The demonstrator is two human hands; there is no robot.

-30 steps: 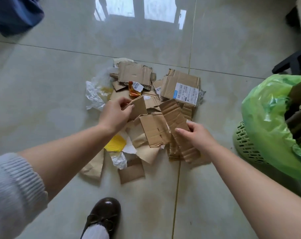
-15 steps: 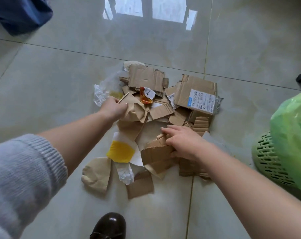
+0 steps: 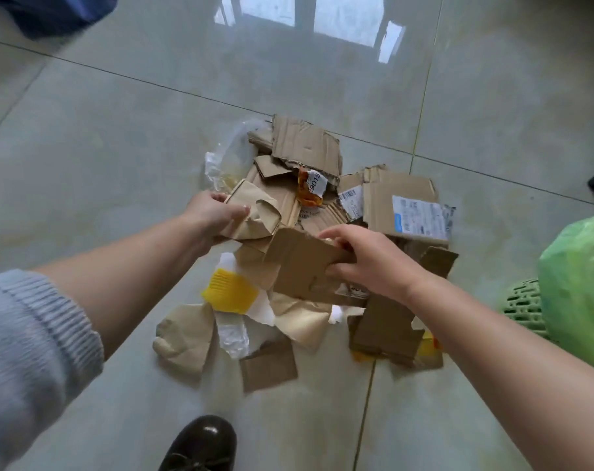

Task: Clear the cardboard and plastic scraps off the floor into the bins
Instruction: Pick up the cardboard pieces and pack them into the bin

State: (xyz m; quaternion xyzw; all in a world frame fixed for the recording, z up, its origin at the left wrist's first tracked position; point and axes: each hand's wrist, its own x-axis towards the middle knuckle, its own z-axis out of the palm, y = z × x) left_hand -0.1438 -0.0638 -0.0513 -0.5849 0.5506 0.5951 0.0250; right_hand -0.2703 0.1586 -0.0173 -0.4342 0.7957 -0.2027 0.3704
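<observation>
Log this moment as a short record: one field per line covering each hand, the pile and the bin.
left hand: grips a crumpled brown paper piece at the pile's left side
right hand: holds a flat cardboard piece, lifted at a tilt
pile: cardboard, clear plastic and yellow scraps on the tiled floor
bin: green basket with green bag, right edge of view

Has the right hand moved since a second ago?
Yes. The right hand has shifted from the pile's near edge toward the labelled brown cardboard sheet, gripping a flat cardboard piece.
</observation>
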